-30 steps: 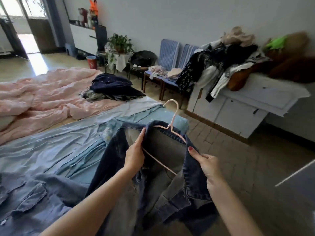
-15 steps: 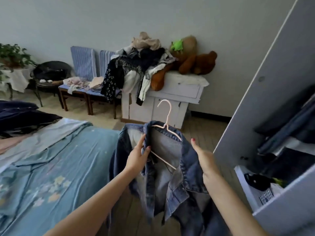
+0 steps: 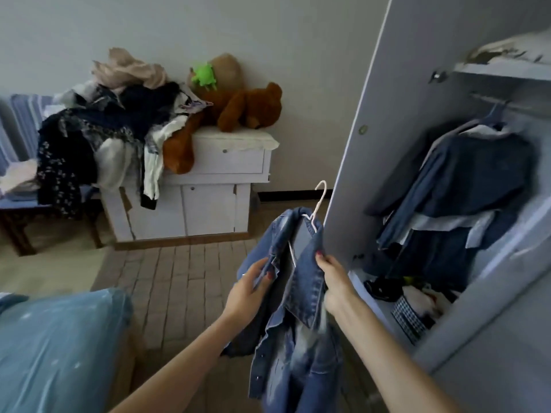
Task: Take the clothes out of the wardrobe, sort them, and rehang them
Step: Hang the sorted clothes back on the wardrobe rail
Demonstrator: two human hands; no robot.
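A blue denim jacket (image 3: 301, 329) hangs on a pale pink hanger (image 3: 318, 204), held up in front of me. My left hand (image 3: 249, 290) grips its left front edge. My right hand (image 3: 334, 281) grips the right collar side. The open wardrobe (image 3: 372, 114) stands just to the right, its white side panel close to the hanger's hook. Inside, denim garments (image 3: 465, 186) hang from a rail (image 3: 489, 101). A heap of dark and white clothes (image 3: 116, 123) lies on a white cabinet at the left.
The white cabinet (image 3: 214, 201) stands against the far wall with a brown teddy bear (image 3: 250, 108) and a green toy (image 3: 204, 74) on top. The bed with a blue sheet (image 3: 56, 347) is at the lower left. Small items (image 3: 408, 296) lie on the wardrobe floor. Chairs (image 3: 18, 186) stand far left.
My view has swung right from the bed to the open wardrobe. Both hands have carried the jacket on its hanger toward the wardrobe opening.
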